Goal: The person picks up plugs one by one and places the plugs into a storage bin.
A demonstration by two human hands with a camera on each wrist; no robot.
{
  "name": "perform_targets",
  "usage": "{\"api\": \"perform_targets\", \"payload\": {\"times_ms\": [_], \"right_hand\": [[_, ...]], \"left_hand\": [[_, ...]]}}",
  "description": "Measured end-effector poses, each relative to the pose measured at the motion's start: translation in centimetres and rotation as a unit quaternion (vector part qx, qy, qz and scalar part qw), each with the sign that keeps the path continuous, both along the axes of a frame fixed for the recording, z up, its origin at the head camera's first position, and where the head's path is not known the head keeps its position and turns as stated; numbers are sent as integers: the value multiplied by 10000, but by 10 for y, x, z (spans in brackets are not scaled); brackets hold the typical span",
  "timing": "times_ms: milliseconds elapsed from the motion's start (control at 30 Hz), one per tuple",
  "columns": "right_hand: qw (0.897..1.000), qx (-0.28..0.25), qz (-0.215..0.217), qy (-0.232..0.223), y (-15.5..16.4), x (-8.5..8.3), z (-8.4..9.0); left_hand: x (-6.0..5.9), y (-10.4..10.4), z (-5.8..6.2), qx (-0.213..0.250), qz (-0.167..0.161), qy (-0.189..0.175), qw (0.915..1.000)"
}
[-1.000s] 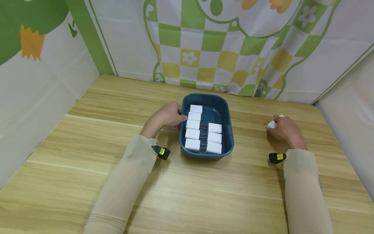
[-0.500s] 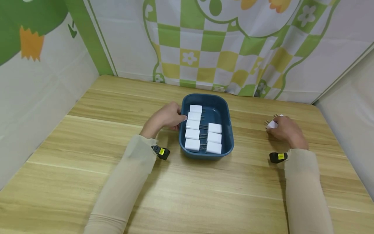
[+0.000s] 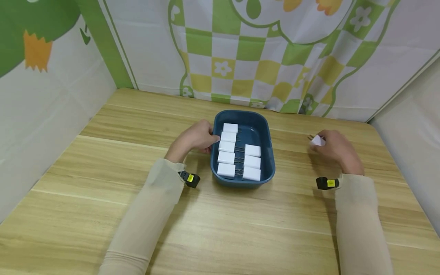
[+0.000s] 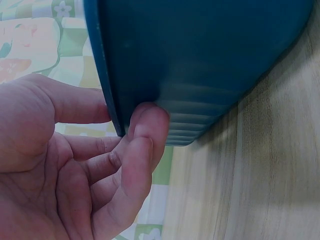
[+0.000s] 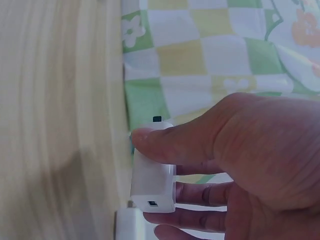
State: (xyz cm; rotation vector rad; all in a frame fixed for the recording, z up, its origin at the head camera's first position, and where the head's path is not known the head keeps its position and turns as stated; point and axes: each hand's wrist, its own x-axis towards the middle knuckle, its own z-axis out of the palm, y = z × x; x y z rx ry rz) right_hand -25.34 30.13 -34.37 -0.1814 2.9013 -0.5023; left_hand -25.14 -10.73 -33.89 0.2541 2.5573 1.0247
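left hand (image 3: 194, 138): thumb over the rim and fingers curled under the left edge of the blue tray (image 3: 266, 131), so it's gripping the tray; the wrist view shows it best
right hand (image 3: 335, 149): well off to the right of the tray, pinching one white charger plug (image 3: 317, 141) between thumb and fingers, lifted just off the wooden table (image 3: 220, 225)
plugs in the tray: 8 by my count, a column of five (image 3: 227, 152) on the side next to the left hand and a column of three (image 3: 252, 162) on the side toward the right hand, prongs facing each other in the middle
extra plug: the right wrist view shows one more white block (image 5: 131, 224) just below the held one, right by the fingers
total plugs: 10 that I can see
trays: 1
writing/brands: none I can read, the plugs look plain white
wrist bands: 2, one black and yellow thing (image 3: 190, 178) on each sleeve
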Motion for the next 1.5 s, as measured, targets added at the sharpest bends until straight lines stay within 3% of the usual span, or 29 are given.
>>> {"api": "perform_targets", "payload": {"times_ms": [400, 1500], "right_hand": [[9967, -84, 581, 558, -20, 8, 19], [9894, 54, 875, 1160, -59, 36, 53]], "left_hand": [[1, -1, 1, -2, -7, 24, 10000], [2, 0, 1, 24, 9, -16, 10000]]}}
